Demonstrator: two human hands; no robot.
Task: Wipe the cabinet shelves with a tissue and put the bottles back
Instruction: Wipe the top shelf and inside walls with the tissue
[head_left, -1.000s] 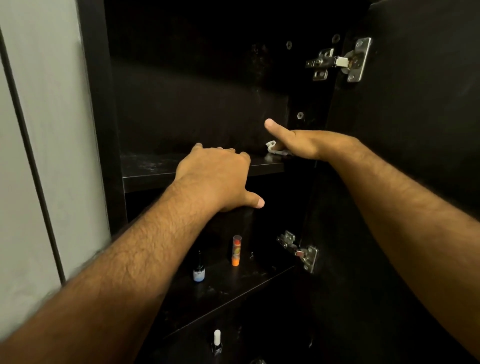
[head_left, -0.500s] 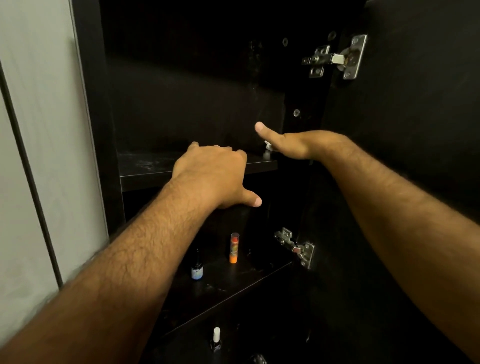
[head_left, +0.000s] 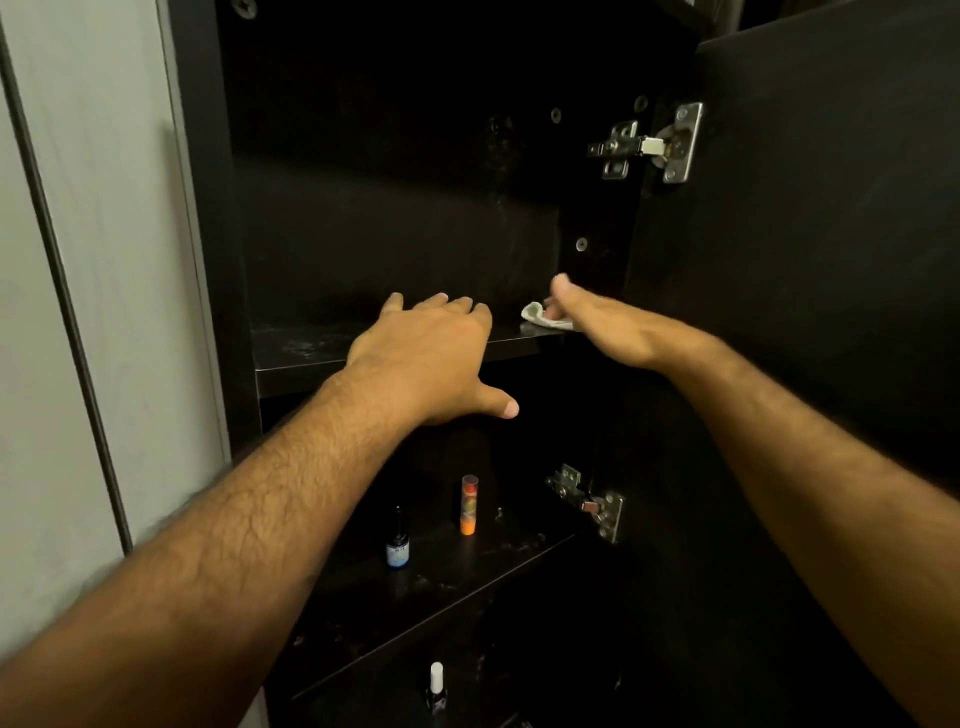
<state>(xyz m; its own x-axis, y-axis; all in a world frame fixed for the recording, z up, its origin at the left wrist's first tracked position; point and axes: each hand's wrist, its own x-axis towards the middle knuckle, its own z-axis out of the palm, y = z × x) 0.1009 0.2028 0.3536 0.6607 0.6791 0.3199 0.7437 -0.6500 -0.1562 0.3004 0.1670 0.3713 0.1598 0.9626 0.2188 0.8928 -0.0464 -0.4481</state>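
A: What has changed?
B: The tissue (head_left: 545, 315), barely seen before, is now pressed on the shelf (head_left: 291, 358) at its right end by the right hand (head_left: 608, 327); wiping seems underway.
A: The left hand (head_left: 431, 358)?
B: Laid flat on the shelf, nothing gripped. The right hand's hold is possibly a pinch; the blur prevents telling.

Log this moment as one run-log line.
step: wiping upper shelf | right hand: pressing tissue at shelf's right end | left hand: flat on shelf edge | bottles: on lower shelves

Matt dusty shelf (head_left: 311, 348); shiny metal hinge (head_left: 649, 145).
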